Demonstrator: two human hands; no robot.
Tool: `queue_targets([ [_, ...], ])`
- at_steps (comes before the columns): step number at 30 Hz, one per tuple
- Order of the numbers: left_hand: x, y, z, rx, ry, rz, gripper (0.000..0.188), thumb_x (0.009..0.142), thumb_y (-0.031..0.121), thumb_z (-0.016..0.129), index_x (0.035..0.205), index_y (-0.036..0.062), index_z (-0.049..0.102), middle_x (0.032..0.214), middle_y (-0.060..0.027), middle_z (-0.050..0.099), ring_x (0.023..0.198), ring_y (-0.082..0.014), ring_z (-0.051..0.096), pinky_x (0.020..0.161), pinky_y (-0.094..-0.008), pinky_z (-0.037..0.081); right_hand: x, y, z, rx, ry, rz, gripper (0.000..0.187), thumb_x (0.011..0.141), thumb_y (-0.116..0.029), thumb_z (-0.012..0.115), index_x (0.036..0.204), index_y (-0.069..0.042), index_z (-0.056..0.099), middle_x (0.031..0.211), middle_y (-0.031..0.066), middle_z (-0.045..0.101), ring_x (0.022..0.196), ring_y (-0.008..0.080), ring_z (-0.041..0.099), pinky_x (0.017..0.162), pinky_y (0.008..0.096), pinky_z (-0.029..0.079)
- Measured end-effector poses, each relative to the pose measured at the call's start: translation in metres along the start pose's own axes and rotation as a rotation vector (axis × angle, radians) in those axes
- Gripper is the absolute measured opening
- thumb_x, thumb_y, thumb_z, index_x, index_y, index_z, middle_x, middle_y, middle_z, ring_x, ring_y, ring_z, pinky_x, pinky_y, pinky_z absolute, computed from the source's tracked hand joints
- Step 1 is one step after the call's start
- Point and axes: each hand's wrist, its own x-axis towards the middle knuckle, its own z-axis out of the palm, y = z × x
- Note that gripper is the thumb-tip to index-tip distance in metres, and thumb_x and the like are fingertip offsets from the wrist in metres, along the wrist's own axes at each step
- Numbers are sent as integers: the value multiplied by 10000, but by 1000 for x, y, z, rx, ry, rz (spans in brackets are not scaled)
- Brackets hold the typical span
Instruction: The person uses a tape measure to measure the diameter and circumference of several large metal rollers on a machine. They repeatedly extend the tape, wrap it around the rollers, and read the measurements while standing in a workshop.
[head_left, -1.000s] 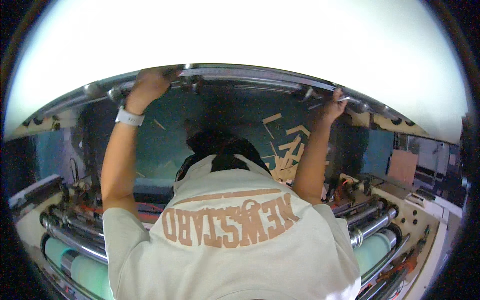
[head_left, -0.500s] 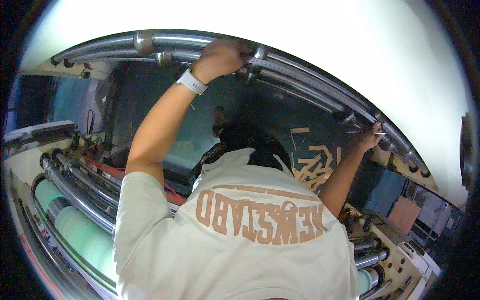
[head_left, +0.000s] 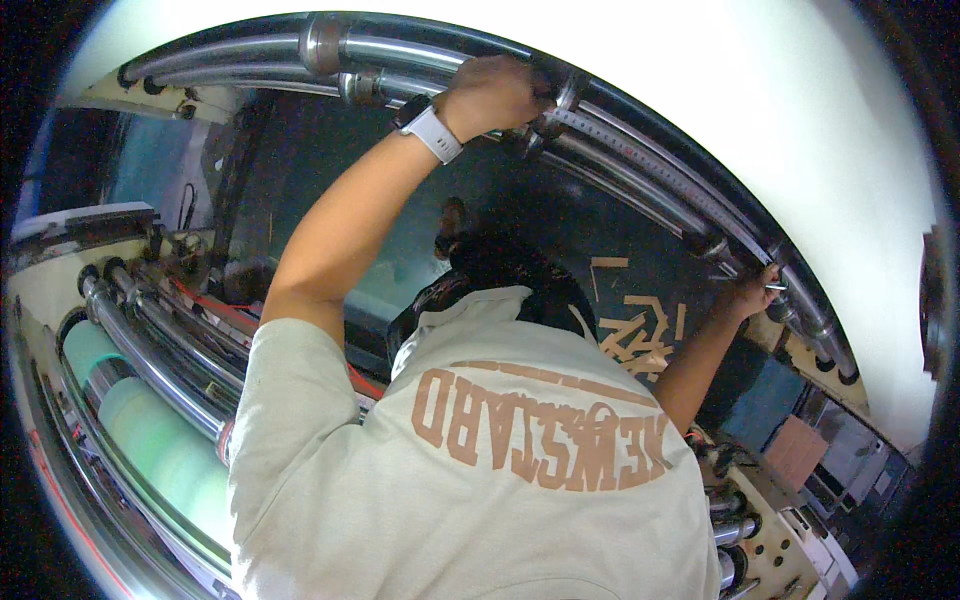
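My left hand [head_left: 497,95], with a pale watch on the wrist, is closed at the upper roller beside a metal collar [head_left: 567,92]; its fingertips are in shadow. From there a silver measuring tape [head_left: 640,155] with fine markings runs along the roller toward my right hand [head_left: 752,293]. That hand is closed around a thin silver rod whose kind I cannot make out, and rests near the tape's far end by another collar. Both arms stretch ahead past my light shirt [head_left: 540,520]. The steel rollers [head_left: 610,183] carry several dark collars.
A white machine cover [head_left: 700,60] curves above the rollers. Loose brown strips [head_left: 640,335] lie on the dark floor below. Another machine section at the left has a green-white roller [head_left: 165,440] and shiny bars [head_left: 165,350]. A brown panel [head_left: 795,450] stands at the right.
The whole view has shifted, so the rollers and both hands appear farther right. Against the collars, my hands and the tape look nearly unmoved.
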Motion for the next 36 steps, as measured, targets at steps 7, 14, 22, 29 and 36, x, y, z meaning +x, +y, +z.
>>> queue_targets([
  [7,4,3,1,62,-44,-36,250,715,316,528,818,122,647,810,-131,617,781,-294,596,700,-395,479,-7,-7,7,-46,64,13,332,775,-256,615,991,-29,504,1008,127,553,899,258,517,802,403,413],
  [14,6,7,-7,21,-185,-170,259,678,271,516,829,105,646,848,-143,615,811,-300,593,717,-384,475,1,0,1,-81,49,17,384,792,-285,592,1053,-25,484,1067,140,538,935,257,511,803,381,410],
  [22,5,10,-6,3,-132,-181,260,679,267,506,835,118,652,833,-148,618,803,-295,599,740,-379,469,23,13,-22,50,-38,20,379,796,-242,596,1070,-7,482,1035,146,555,885,252,540,752,364,436],
  [29,6,13,-8,29,-126,-195,277,692,270,493,841,100,651,843,-151,619,818,-295,599,749,-381,467,-2,-7,6,-109,75,-34,384,766,-254,637,1030,-26,477,983,148,559,834,254,547,686,383,461],
  [36,5,10,-6,18,-119,-180,283,683,263,489,836,87,650,838,-164,615,817,-298,599,741,-378,469,-9,-13,14,-66,20,-23,326,771,-230,625,1006,-52,487,981,129,556,823,269,545,692,399,471],
])
